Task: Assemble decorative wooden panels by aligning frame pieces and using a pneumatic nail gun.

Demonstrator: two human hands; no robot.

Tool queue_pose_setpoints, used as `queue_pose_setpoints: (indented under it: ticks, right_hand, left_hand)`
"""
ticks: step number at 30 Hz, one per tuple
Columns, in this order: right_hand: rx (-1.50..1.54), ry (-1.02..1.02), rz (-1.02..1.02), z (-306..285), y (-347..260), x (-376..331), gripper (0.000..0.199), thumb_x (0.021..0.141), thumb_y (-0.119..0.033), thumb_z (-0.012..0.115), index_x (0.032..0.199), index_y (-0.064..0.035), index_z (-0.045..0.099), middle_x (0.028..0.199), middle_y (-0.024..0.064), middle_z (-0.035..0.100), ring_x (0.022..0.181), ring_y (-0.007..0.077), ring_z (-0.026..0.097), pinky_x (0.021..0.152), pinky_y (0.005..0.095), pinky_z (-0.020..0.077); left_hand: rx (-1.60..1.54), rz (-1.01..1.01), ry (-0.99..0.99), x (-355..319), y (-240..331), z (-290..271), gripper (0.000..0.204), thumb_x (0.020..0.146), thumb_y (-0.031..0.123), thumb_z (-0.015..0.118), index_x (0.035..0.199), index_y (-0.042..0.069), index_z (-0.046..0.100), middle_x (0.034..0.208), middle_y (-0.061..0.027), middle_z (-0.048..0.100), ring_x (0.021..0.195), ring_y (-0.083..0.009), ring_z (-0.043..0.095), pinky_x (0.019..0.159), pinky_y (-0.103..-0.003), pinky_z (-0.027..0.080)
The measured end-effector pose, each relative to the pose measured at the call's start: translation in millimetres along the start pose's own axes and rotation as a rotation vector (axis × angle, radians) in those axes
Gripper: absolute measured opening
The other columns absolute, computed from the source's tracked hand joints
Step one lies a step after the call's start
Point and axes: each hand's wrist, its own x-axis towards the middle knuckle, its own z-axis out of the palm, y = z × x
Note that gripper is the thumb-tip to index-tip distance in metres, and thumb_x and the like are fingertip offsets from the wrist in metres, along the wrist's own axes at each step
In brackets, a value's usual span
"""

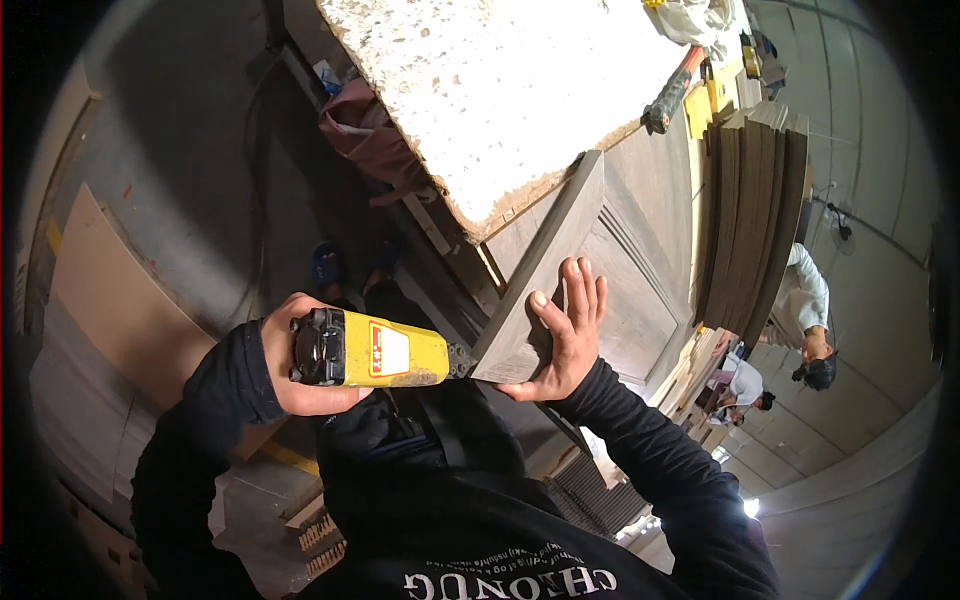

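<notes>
The left hand (300, 365) is clenched around a yellow pneumatic nailer (385, 352), its nose pressed at three o'clock against the end of a grey wooden panel (545, 270), seemingly so the tool meets the narrow edge squarely. The right hand (565, 335) lies flat on that panel, fingers (585, 290) spread and released, grasping nothing, apparently bracing it on edge against the grey panelled door (640, 250) beneath. At twelve o'clock a speckled particle board slab (500, 90) rests on the counter (440, 235). At two o'clock stand stacked boards (750, 200), with a hammer (672, 92) nearby. Two other people (805, 320) crouch at four o'clock.
</notes>
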Motion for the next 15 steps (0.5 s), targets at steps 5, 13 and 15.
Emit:
queue_pose_setpoints:
  ticks: [5,13,15]
  right_hand:
    - [0.012,0.014,-0.007,1,1,0,0.092,0.047,-0.069,0.065,0.123,-0.0205,0.048,0.138,0.0247,0.023,0.13,0.0424,0.013,0.102,0.0566,-0.0013]
    - [0.005,0.004,-0.006,2,2,-1,0.092,0.047,-0.069,0.064,0.123,-0.0208,0.048,0.138,0.0247,0.023,0.131,0.0421,0.013,0.102,0.0565,-0.0019]
    - [0.002,0.002,-0.003,2,1,-1,0.091,0.048,-0.069,0.064,0.123,-0.0207,0.048,0.138,0.0247,0.023,0.131,0.0421,0.013,0.102,0.0563,-0.0019]
  left_hand:
    - [0.073,0.021,0.047,-1,-9,1,0.042,0.058,0.015,0.075,0.094,0.0,0.059,0.089,-0.011,0.064,0.083,-0.0172,0.061,0.08,-0.027,0.045]
    - [0.053,-0.023,-0.012,4,1,-2,0.04,0.059,0.017,0.075,0.093,0.001,0.061,0.088,-0.0089,0.064,0.082,-0.0183,0.061,0.079,-0.027,0.044]
    - [0.118,0.028,-0.011,3,-4,-2,0.038,0.059,0.017,0.074,0.092,0.002,0.062,0.088,-0.0091,0.064,0.08,-0.018,0.061,0.079,-0.027,0.044]
